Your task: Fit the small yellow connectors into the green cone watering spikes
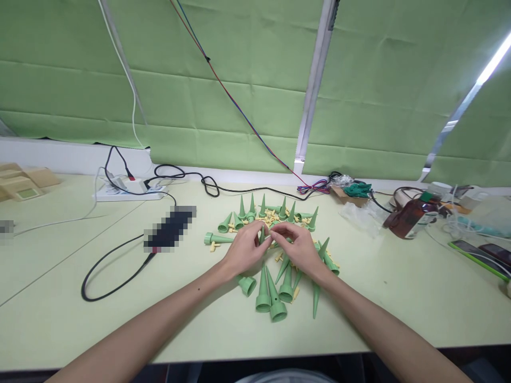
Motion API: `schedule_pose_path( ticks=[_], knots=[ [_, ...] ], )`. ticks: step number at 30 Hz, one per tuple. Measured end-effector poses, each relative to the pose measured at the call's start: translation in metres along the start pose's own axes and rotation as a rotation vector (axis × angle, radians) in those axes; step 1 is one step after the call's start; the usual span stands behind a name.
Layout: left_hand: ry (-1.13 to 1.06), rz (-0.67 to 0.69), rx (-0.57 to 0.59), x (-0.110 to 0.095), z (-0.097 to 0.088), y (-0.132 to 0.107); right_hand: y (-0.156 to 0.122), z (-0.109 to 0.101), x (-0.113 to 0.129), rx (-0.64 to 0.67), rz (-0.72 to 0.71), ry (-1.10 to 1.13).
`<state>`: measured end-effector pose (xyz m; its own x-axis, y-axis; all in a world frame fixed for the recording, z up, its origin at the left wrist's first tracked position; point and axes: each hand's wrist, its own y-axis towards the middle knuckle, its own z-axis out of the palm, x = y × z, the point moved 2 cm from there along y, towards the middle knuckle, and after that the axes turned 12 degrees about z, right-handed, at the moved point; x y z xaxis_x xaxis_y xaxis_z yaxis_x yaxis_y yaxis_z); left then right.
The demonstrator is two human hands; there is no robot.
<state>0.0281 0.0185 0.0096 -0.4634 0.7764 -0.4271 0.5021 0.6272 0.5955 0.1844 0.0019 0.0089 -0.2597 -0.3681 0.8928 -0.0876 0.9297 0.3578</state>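
Observation:
Above a scattered pile of parts, my left hand is closed round a green plastic cone spike, its tip showing between the fingers. My right hand meets it, thumb and fingers pinched together; a small pale piece shows between the hands, but I cannot make out its kind. More green hollow spikes lie below the hands, among them one with a hole in its side. Behind the hands, several spikes stand upright around a heap of small yellow valve-like pieces. A single yellow piece lies left of my left hand.
To the left are a blurred-out dark device with a looped black cable and a white power strip. A brown bottle, clear plastic bag and phones lie right. Green blinds hang behind.

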Motion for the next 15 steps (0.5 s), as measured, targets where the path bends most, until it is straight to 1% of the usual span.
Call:
schedule_pose_path(
  ticks=[4,10,15],
  knots=[
    [-0.009,-0.008,-0.005,0.0009,0.0008,-0.0004,0.0004,-0.0005,-0.0003,-0.020,0.007,-0.010],
    [-0.018,-0.010,-0.002,0.0010,0.0008,0.0003,0.0011,-0.0024,-0.0032,-0.094,0.030,-0.014],
    [-0.031,0.005,-0.001,0.0016,0.0007,0.0005,0.0010,-0.0048,-0.0019,-0.136,0.021,-0.045]
  ],
)
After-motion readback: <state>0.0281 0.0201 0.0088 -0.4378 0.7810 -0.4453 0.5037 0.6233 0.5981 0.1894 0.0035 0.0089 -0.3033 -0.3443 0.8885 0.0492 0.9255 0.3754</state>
